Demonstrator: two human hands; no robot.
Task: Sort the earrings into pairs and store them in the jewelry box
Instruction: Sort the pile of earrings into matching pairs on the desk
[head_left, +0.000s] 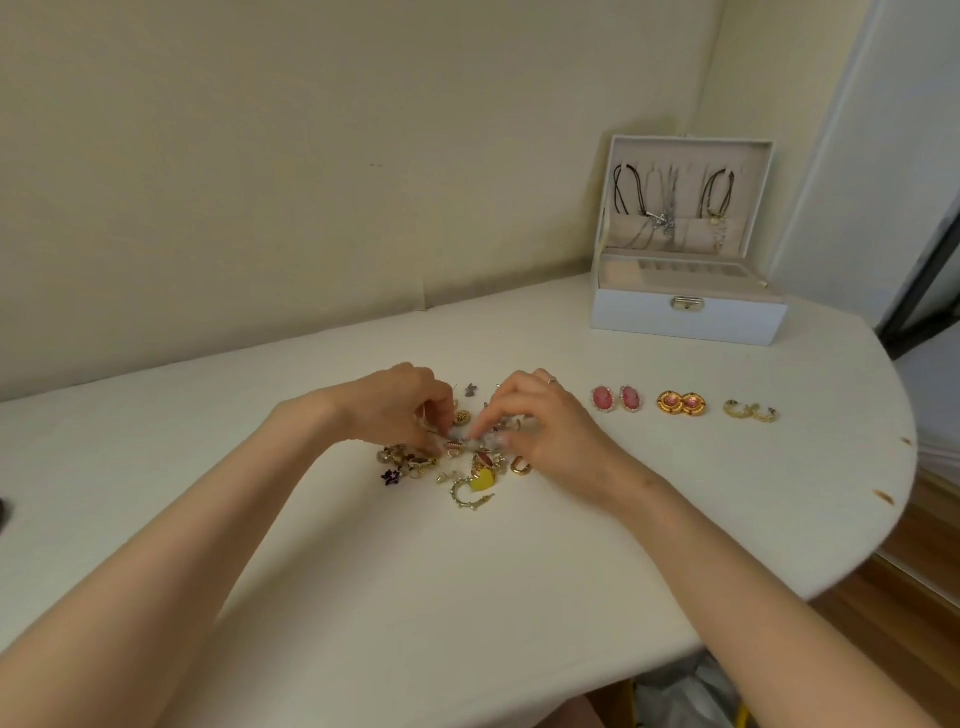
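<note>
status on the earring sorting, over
Left hand pinches a small gold earring, right hand a pale earring, over the pile. Three pairs set aside to the right. Jewelry box open, nothing blocking it.

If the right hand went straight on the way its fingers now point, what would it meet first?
The right hand points leftward over the earring pile, so it would probably meet the left hand first; the two look nearly touching, though depth is unclear.
</note>
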